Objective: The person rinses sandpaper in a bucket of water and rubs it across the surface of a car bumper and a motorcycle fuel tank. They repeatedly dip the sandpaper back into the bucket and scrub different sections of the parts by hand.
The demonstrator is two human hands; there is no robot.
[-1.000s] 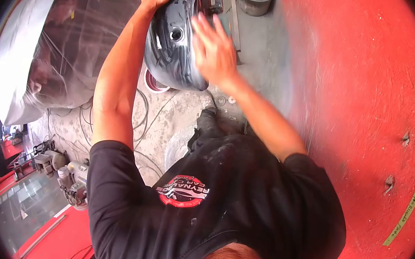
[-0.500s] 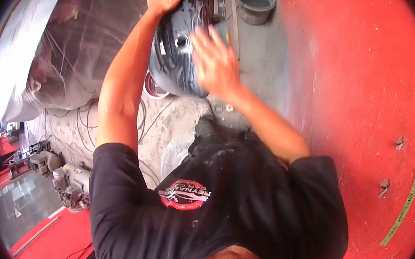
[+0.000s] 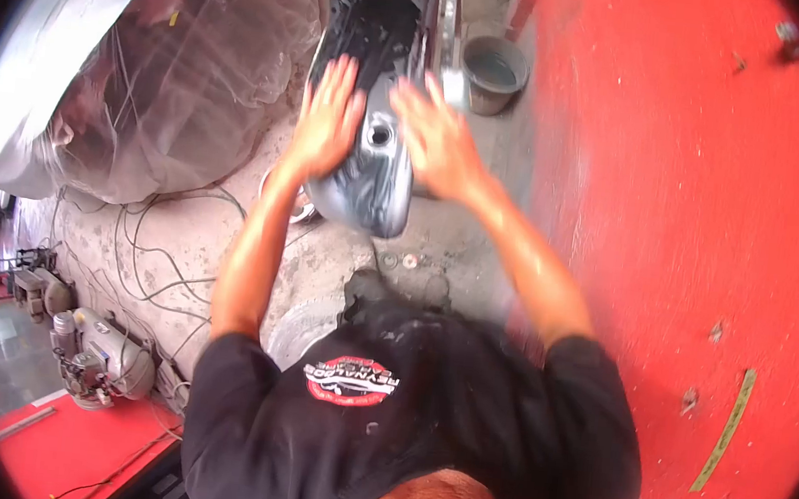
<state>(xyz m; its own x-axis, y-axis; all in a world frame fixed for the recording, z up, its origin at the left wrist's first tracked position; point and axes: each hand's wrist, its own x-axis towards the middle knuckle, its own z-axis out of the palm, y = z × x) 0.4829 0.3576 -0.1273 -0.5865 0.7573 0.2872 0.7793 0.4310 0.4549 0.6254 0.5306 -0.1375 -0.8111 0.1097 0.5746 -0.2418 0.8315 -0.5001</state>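
A long black, glossy wet-looking part (image 3: 366, 193) with a round hole near its lower end stands in the upper middle of the head view. On the left side of this part lies my left hand (image 3: 331, 120), open, its fingers stretched upward. My right hand (image 3: 437, 138) is at the right side, beside the hole, also open and slightly blurred, with fingers spread. Neither hand is closed around anything. The undersides of both palms are hidden.
A grey bucket (image 3: 495, 74) with liquid stands behind and to the right. Plastic sheeting (image 3: 213, 87) covers a large object at left. Hoses (image 3: 145, 249) cross the floor near a compressor (image 3: 111, 347). A red wall (image 3: 690, 229) rises at right.
My left hand has come down from the far end of the black part to beside the hole. My right hand stays on the right side. The camera view has shifted.
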